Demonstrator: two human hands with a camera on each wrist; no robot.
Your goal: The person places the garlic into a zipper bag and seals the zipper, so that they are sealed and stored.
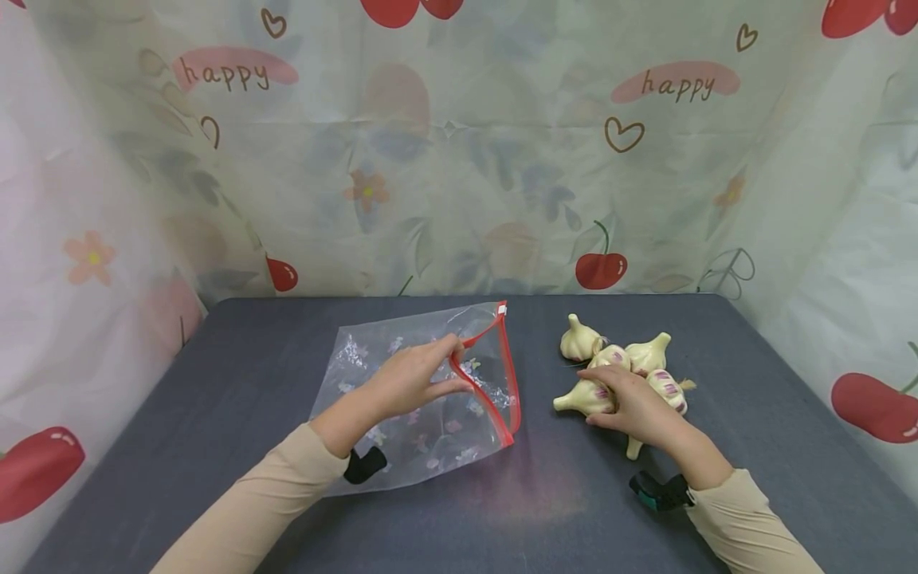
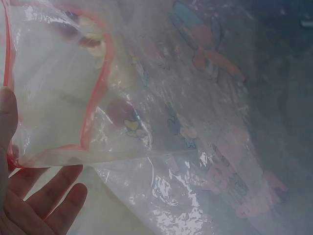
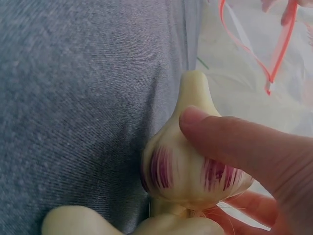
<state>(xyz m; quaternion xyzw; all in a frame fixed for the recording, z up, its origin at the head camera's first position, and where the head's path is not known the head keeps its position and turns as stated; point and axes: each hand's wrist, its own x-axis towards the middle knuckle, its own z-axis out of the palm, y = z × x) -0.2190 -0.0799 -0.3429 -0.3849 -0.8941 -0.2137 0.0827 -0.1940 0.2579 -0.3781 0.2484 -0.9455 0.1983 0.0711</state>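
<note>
A clear zip bag (image 1: 402, 462) with a red zip edge and small printed figures lies on the dark table, its mouth gaping to the right. My left hand (image 1: 402, 379) pinches the near red edge of that mouth between thumb and fingers. Right of the bag, several garlic bulbs (image 1: 649, 353) lie in a cluster. At the cluster's left side my right hand (image 1: 638, 406) holds one purple-streaked garlic bulb (image 3: 195, 156), thumb on its upper side and fingers beneath, stem pointing left toward the bag. Other bulbs sit partly hidden under the right hand.
The dark cloth-covered table (image 1: 502, 526) extends around the bag and the bulbs. A patterned curtain (image 1: 459, 159) with cherries and hearts hangs behind it and along both sides. Each wrist carries a black camera strap.
</note>
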